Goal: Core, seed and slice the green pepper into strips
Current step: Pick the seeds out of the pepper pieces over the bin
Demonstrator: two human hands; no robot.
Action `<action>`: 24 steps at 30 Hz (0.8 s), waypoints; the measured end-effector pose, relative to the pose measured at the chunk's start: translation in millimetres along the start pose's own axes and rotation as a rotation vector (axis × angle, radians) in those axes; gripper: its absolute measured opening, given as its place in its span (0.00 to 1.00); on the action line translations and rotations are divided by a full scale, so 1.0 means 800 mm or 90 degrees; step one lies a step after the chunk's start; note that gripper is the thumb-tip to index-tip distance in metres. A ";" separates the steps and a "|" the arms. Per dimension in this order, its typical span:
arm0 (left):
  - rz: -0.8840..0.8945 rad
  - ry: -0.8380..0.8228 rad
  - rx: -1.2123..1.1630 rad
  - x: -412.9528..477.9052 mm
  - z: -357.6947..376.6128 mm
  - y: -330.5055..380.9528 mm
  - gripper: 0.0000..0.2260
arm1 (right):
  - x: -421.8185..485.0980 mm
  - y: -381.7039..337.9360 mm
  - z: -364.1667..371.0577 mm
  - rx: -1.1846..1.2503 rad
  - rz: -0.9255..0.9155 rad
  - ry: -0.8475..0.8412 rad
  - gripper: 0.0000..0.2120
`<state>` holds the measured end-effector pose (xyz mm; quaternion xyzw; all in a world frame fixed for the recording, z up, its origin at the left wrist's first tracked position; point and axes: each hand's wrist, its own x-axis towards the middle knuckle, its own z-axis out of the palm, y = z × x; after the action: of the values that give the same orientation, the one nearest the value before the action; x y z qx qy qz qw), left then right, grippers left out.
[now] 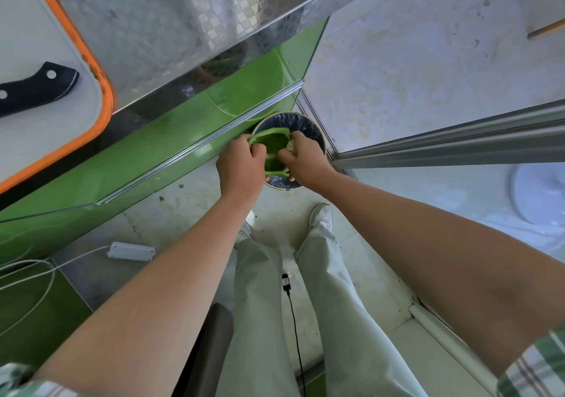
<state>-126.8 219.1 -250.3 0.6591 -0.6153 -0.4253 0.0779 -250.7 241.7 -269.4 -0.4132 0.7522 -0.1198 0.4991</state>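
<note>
At far left, the knife [36, 86] lies on the orange-rimmed cutting board [46, 23] on the tabletop, well apart from the work. Further right, the green pepper [270, 144] is gripped by the left hand [241, 167], with its long axis running away from the person. The pale core [290, 144] on its right side is pinched by the right hand [302, 159]. Everything is held directly above the bin [318, 127] on the floor, so a rightward pull would likely drop the seeds in.
</note>
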 end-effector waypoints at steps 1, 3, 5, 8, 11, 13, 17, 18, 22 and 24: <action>-0.002 0.005 0.003 0.000 0.000 0.000 0.11 | -0.001 0.001 -0.001 0.011 -0.004 -0.011 0.09; -0.009 0.014 0.006 0.000 -0.001 0.001 0.10 | -0.002 0.002 -0.004 0.015 -0.002 -0.036 0.14; -0.008 0.014 0.009 -0.001 -0.001 0.000 0.10 | -0.002 0.004 -0.006 0.021 0.002 -0.054 0.17; 0.003 0.018 0.017 -0.006 0.000 0.001 0.10 | -0.003 0.005 -0.002 0.038 0.011 -0.036 0.16; 0.014 0.034 0.003 -0.009 0.005 0.008 0.08 | 0.001 0.005 0.009 0.036 0.039 0.049 0.13; 0.011 0.039 0.003 -0.011 0.008 0.010 0.07 | 0.006 0.004 0.014 0.014 0.068 0.068 0.13; 0.005 0.048 0.018 -0.012 0.011 0.006 0.08 | 0.011 0.002 0.013 -0.102 0.086 0.056 0.10; 0.004 0.052 0.025 -0.011 0.012 0.005 0.08 | 0.012 0.002 0.011 -0.133 0.083 0.054 0.11; -0.001 0.058 0.038 -0.002 0.012 -0.001 0.08 | 0.018 0.006 0.007 -0.141 0.047 0.016 0.10; -0.012 0.054 0.011 0.005 0.012 -0.007 0.08 | 0.021 0.012 0.005 -0.114 0.027 -0.002 0.09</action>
<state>-129.8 221.0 -261.6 0.6830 -0.6087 -0.3927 0.0940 -254.3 236.1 -287.9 -0.4401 0.7677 -0.0410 0.4640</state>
